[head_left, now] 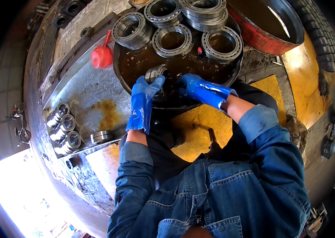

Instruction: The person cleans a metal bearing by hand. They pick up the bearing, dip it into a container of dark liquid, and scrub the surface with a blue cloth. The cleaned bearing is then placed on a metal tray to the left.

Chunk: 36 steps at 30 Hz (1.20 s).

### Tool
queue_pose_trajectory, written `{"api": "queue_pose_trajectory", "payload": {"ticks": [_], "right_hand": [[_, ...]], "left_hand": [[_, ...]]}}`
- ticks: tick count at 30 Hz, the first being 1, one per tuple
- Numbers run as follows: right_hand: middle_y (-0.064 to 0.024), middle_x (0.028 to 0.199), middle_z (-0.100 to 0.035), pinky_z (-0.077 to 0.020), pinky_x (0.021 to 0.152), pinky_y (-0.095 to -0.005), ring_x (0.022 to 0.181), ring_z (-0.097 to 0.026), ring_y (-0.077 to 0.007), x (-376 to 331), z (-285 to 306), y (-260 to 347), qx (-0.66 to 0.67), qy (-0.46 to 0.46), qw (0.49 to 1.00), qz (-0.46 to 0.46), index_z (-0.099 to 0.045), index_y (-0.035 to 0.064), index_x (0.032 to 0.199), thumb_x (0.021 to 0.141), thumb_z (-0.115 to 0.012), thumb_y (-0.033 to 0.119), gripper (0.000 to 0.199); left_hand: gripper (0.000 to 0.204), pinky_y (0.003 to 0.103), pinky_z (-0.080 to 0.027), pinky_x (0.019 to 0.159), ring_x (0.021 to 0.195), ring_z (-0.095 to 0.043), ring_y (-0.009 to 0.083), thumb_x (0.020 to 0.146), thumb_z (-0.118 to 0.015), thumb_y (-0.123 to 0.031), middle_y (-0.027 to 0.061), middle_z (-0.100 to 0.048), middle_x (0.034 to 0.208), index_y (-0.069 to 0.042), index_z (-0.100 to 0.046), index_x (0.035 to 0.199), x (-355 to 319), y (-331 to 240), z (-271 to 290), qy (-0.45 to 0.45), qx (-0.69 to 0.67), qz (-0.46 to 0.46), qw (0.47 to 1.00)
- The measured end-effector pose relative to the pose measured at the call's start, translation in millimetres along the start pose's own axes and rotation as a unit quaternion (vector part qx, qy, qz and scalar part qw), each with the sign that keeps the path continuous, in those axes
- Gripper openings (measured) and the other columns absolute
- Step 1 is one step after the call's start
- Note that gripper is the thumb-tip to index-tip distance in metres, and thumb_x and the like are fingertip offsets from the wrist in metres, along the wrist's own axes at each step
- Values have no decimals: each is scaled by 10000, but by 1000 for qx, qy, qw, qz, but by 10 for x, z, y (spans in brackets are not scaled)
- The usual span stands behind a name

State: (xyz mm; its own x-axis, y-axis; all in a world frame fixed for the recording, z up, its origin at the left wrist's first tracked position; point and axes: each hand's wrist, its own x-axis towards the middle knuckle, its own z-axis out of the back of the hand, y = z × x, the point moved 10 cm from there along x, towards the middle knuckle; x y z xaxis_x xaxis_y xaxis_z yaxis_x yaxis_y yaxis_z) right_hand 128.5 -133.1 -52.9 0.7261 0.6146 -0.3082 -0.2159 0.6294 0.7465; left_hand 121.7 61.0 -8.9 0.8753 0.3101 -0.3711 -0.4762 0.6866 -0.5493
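Observation:
Both my hands wear long blue rubber gloves over a round dark pan (116, 73) of brown oily liquid. My left hand (145, 88) is closed round a small metal roller bearing (155, 73), held tilted at the pan's near left side. Lower down, its underside is lost in shadow. To the right, my right hand (192, 84) is low over the liquid, fingers curled toward the bearing; its fingertips are dark and whatever they hold is hidden. Large roller bearings (172, 41) stand along the pan's far side, several of them stacked.
A red plastic ladle (102, 56) lies left of the pan on a metal tray (108, 85). Several smaller bearings (68, 123) line the tray's left end, with a single bearing ring (101, 137) at its near edge. A red drum (250, 35) of dark liquid stands far right.

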Motion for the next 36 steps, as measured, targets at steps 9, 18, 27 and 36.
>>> {"api": "queue_pose_trajectory", "payload": {"ticks": [9, 18, 27, 36], "right_hand": [[-190, 1036, -753, -559, 879, -410, 973, -727, -293, 16, -214, -410, 266, -19, 956, -123, -729, 21, 1184, 933, -655, 301, 383], [-246, 1008, -737, -552, 835, -438, 938, -719, -376, 75, -7, 98, 218, -87, 970, -58, -739, -19, 1065, 922, -657, 427, 475], [-250, 1038, -732, -550, 896, -456, 995, -698, -419, 185, -135, -109, 169, -161, 963, -131, -747, 6, 1056, 928, -669, 381, 404], [-155, 996, -754, -528, 828, -380, 889, -676, -197, -349, 64, 123, 418, -131, 896, -69, -723, 0, 1122, 1017, -551, 273, 339]], "left_hand": [[526, 311, -571, 818, 903, -703, 155, 852, -856, -320, 101, -751, 1049, 55, -688, 1180, 82, 28, -337, 84, -376, 17, 923], [423, 291, -567, 708, 794, -700, 148, 891, -820, -280, 85, -746, 996, 30, -712, 1158, 296, 237, -526, 138, -452, 5, 881], [359, 286, -580, 755, 879, -719, 164, 954, -754, -228, 75, -744, 1041, -10, -702, 1234, 184, 102, -448, 134, -407, 9, 903], [856, 397, -546, 972, 1136, -696, 362, 831, -766, -482, 219, -702, 1238, -3, -467, 1474, -339, -168, 87, -34, 73, -1, 997]]}}
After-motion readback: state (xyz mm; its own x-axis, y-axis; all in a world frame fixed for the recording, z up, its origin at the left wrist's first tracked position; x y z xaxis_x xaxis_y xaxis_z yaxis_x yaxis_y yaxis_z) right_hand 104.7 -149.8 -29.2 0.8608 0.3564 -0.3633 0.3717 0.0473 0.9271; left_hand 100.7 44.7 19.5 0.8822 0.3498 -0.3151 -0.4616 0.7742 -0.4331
